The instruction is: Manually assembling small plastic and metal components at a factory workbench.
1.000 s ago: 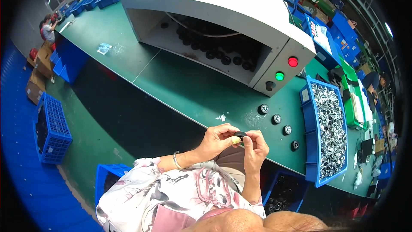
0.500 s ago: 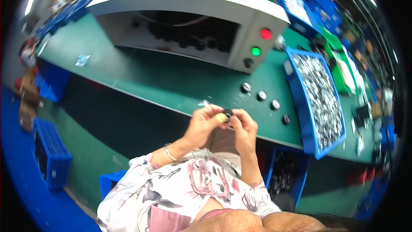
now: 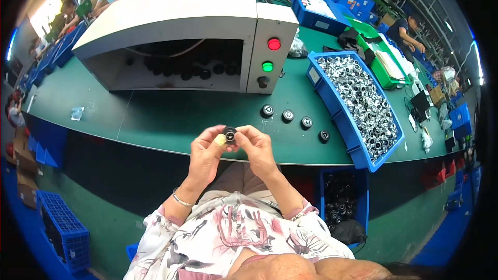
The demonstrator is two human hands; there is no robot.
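Observation:
My left hand (image 3: 205, 151) and my right hand (image 3: 257, 150) pinch a small round black part (image 3: 230, 133) between them, just above the table's front edge. Its ring-like face, with some bright metal inside, is turned up toward me. A yellow cover (image 3: 221, 140) wraps the tip of my left thumb. To the right of my hands, several similar black round parts with pale metal centres, one of them this part (image 3: 288, 116), stand in a slanting row on the green table (image 3: 181, 116).
A white machine (image 3: 171, 13) with an open front holds dark round parts; red and green buttons sit on its side panel. A blue bin (image 3: 356, 148) of shiny metal pieces stands right. Below the edge is another blue bin (image 3: 366, 197) with black parts. Co-workers are farther back.
The view has swung, so the table and machine appear farther left. Both hands still hold the round black part, whose face now shows more clearly.

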